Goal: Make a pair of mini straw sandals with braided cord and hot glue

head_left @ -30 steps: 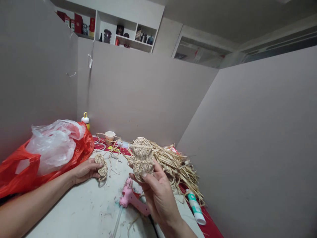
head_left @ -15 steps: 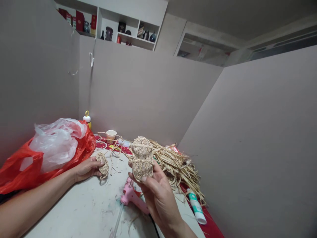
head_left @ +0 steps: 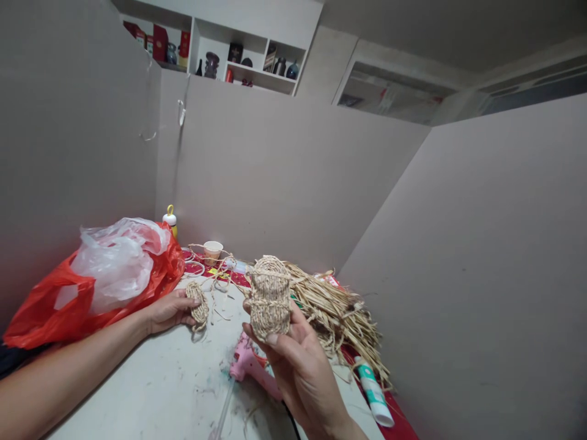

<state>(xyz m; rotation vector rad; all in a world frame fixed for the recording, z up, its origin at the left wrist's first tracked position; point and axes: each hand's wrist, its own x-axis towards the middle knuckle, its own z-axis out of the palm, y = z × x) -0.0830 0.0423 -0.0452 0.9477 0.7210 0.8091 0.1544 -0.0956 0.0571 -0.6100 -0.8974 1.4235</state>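
Note:
My right hand [head_left: 305, 373] holds up a woven straw piece [head_left: 270, 296], shaped like a small shoe sole with two braided bands across it. Its thumb presses the lower edge and the fingers lie behind. At the left, my left hand [head_left: 172, 311] grips a smaller oval of coiled straw braid [head_left: 198, 305] between thumb and fingers, close above the table. A pink hot glue gun [head_left: 252, 366] lies under my right hand, a clear glue stick [head_left: 223, 412] at its back end. My right hand partly covers the gun.
A heap of dry straw [head_left: 339, 311] lies at the back right, a green-and-white tube [head_left: 375, 391] in front of it. Red and clear plastic bags [head_left: 123, 269] fill the left side. A paper cup [head_left: 213, 252] and a yellow-topped bottle [head_left: 170, 220] stand near the partition [head_left: 275, 177].
The whole view has shifted slightly, so everything appears a little farther right. Both hands keep their holds on the straw pieces.

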